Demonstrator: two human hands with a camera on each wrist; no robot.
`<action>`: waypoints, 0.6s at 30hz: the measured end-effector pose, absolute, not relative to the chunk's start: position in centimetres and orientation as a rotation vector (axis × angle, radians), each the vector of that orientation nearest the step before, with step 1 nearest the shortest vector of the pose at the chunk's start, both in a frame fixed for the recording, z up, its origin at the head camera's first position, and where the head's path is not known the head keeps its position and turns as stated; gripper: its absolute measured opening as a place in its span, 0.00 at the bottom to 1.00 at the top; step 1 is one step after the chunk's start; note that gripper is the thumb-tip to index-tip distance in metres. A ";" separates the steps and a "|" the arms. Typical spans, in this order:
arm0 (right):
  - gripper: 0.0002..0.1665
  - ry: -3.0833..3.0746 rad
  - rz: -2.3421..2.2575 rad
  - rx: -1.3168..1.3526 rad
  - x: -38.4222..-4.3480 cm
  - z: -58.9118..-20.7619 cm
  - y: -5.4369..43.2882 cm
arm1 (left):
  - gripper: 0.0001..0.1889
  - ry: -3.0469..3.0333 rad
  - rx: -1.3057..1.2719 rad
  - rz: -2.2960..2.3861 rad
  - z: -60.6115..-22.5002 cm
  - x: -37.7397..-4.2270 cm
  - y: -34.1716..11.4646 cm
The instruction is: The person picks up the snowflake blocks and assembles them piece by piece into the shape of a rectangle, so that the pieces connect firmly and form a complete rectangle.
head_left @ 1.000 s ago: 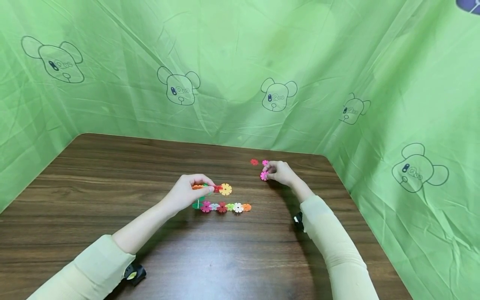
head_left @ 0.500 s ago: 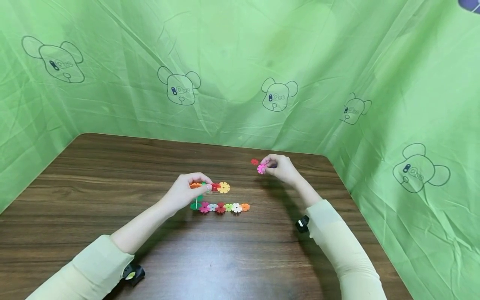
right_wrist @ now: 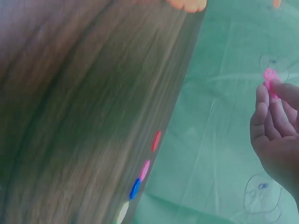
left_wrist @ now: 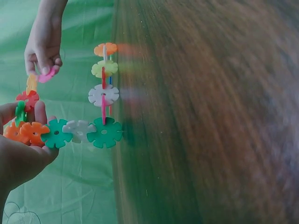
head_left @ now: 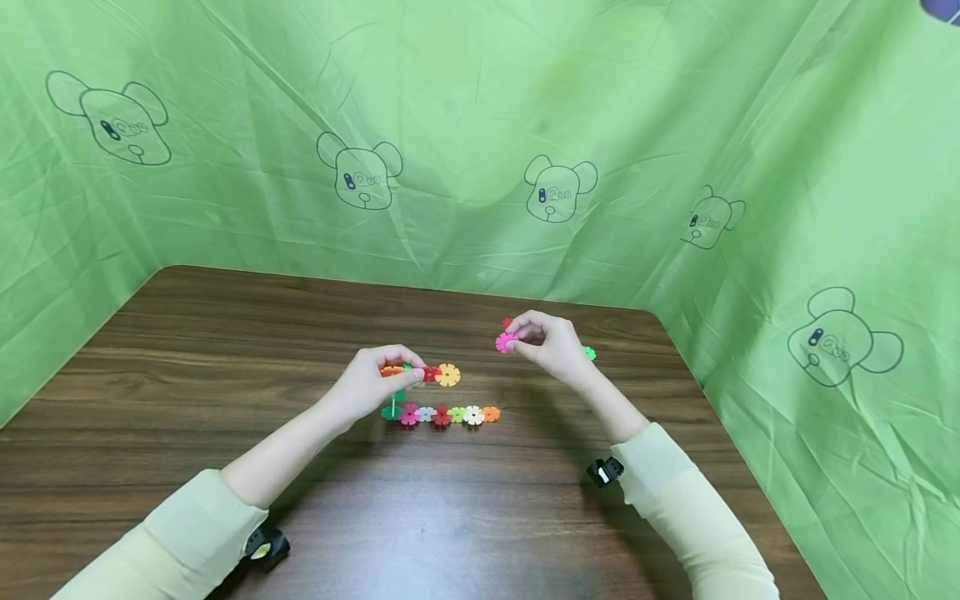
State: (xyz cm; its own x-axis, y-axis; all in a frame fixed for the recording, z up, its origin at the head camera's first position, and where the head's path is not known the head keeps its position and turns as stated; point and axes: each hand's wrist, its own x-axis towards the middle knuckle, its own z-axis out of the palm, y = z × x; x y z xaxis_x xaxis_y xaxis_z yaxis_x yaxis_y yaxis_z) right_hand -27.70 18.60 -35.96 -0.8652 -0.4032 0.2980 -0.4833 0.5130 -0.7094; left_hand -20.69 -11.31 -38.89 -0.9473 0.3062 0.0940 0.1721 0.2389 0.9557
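My left hand [head_left: 371,383] grips a chain of slotted plastic flower discs near its upper end. A red disc and a yellow disc [head_left: 448,375] stick out past its fingertips. In the left wrist view the chain bends like a U, through a green corner disc [left_wrist: 103,132] to a row that ends in an orange disc [left_wrist: 105,49]. My right hand [head_left: 558,350] pinches a pink flower disc [head_left: 505,342] between thumb and fingers, held above the table. From the head view, the pink disc is apart from the yellow one; whether they touch in the left wrist view I cannot tell.
Loose discs lie near the table's far edge: a red one [right_wrist: 156,141], a pink one [right_wrist: 145,170], a blue one [right_wrist: 135,189] and a pale one [right_wrist: 123,212]. A green disc [head_left: 590,353] shows behind the right wrist. Green cloth [head_left: 465,100] hangs around the wooden table [head_left: 225,358].
My right hand has lifted the pink disc off the far right of the table and carried it left. The left hand, with the chain, has shifted only slightly.
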 end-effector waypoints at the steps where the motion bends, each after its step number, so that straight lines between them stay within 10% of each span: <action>1: 0.08 -2.635 1.304 0.790 -27.4 -36.0 18.4 | 0.08 2.380 0.463 1.814 -38.9 -20.7 -11.3; 18: 0.08 -2.570 1.355 0.915 -24.0 -36.7 15.3 | 0.08 2.383 0.451 1.839 -38.9 -20.7 -11.3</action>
State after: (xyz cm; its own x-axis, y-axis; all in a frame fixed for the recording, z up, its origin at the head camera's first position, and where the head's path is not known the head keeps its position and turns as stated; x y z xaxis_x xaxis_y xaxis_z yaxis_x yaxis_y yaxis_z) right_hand -23.97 15.32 -36.71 -0.8154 -0.4634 0.3470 -0.5481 0.4251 -0.7203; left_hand -20.73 -11.26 -38.94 -0.9514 0.2904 0.1023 0.1726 0.2279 0.9583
